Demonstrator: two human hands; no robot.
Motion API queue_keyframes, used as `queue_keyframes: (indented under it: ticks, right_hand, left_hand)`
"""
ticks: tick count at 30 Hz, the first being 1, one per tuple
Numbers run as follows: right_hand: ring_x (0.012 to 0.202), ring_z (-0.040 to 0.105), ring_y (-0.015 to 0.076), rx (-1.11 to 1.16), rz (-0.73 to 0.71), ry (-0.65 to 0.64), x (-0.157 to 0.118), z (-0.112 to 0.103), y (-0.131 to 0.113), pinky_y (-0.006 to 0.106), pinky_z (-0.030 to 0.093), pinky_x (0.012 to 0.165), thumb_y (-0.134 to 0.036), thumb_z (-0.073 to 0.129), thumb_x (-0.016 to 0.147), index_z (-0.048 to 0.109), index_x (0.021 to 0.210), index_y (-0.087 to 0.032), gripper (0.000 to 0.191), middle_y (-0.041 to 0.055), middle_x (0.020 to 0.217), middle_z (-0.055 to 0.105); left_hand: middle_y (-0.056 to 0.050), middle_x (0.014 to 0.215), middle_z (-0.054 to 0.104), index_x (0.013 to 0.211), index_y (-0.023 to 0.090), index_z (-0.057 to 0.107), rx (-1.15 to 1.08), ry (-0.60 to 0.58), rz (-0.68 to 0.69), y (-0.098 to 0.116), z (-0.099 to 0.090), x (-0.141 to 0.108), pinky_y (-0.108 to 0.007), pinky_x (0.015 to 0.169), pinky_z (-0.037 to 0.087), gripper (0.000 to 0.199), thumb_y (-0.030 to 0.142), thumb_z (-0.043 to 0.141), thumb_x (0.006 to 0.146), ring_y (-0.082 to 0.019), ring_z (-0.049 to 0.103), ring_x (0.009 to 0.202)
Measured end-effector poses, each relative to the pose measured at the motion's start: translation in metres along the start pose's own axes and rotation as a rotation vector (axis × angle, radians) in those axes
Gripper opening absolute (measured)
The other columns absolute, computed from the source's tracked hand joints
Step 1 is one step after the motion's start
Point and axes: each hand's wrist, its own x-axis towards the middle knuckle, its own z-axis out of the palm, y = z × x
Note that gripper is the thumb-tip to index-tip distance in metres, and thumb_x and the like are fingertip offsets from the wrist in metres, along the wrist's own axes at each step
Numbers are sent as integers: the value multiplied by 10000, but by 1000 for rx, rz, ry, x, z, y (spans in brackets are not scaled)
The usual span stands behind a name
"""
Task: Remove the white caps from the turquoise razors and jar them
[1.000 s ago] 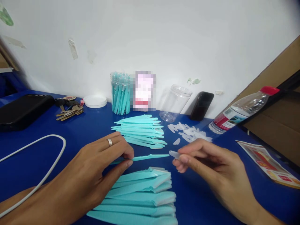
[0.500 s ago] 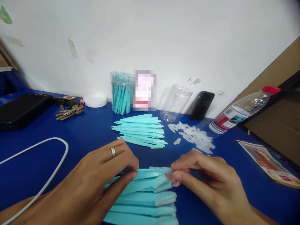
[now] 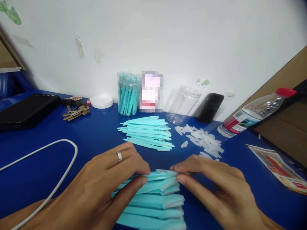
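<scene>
My left hand, with a ring on one finger, pinches a turquoise eyebrow razor between thumb and fingers. At the razor's right end, my right hand pinches a translucent blade cover, largely hidden by the fingertips. Under both hands lies a near pile of turquoise razors, their right ends in clear covers. Behind it rests a second pile of razors. Loose translucent blade covers are scattered to the right of that pile.
Along the wall stand a jar of razors, a blurred upright screen, a clear open jar and a black phone. A bottle and packet are right; a lid, keys, black case and white cable left.
The view has shifted slightly, so everything sits a little farther right. My hands have drawn slightly closer together at the razor's covered end.
</scene>
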Motion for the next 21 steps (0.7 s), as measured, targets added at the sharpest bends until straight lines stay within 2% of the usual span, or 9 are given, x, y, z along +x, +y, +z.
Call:
queue_keyframes:
  ticks: [3, 6, 8, 10, 15, 18, 21]
  right_hand:
    - [739, 735, 179, -82, -47, 23, 1, -5, 0, 266, 596, 624, -114, 749, 935, 779, 922, -217, 108, 32, 826, 747]
    - [706, 708, 180, -68, -39, 0, -4, -8, 3, 272, 588, 601, -125, 750, 944, 771, 964, -256, 134, 12, 801, 723]
    - [742, 732, 209, -60, -34, -26, -11, -7, 7, 303, 614, 637, -157, 746, 955, 773, 1024, -293, 154, 19, 864, 755]
    - [741, 742, 233, -62, -64, -23, -17, -5, 12, 333, 627, 640, -186, 729, 961, 782, 1053, -310, 164, 26, 877, 767]
    - [730, 754, 224, -108, -163, -64, -20, -2, 14, 319, 640, 633, -197, 715, 970, 776, 1043, -307, 145, 20, 867, 776]
    - [753, 765, 216, -125, -189, -90, -19, -3, 12, 297, 642, 636, -176, 714, 970, 774, 1058, -309, 170, 16, 891, 782]
    - [799, 772, 246, -132, -143, -60, -21, -8, 13, 337, 647, 683, -199, 705, 975, 780, 1071, -320, 171, 25, 924, 786]
  left_hand:
    - [41, 974, 733, 1130, 329, 625, -37, 57, -21, -1, -5, 4, -262, 773, 535, 174, 175, 592, 1055, -156, 687, 875]
    - [50, 916, 736, 1050, 291, 682, -59, 185, -80, -4, -13, 13, -252, 739, 528, 80, 238, 622, 1047, -139, 680, 807]
    - [51, 877, 736, 986, 248, 699, -55, 283, -124, -9, -18, 19, -247, 743, 518, 133, 240, 591, 1063, -131, 676, 791]
    - [37, 852, 736, 955, 219, 708, -58, 330, -144, -16, -20, 24, -252, 731, 507, 174, 242, 577, 1066, -138, 677, 792]
    - [18, 853, 727, 927, 200, 710, -34, 270, -174, -28, -19, 26, -266, 741, 498, 202, 229, 558, 1057, -142, 659, 783]
    - [14, 859, 719, 930, 196, 702, -33, 221, -122, -29, -18, 25, -264, 746, 493, 186, 181, 550, 1036, -141, 649, 790]
    - [-3, 895, 730, 951, 187, 705, -54, 39, -109, -29, -20, 25, -268, 765, 506, 163, 127, 555, 977, -151, 654, 824]
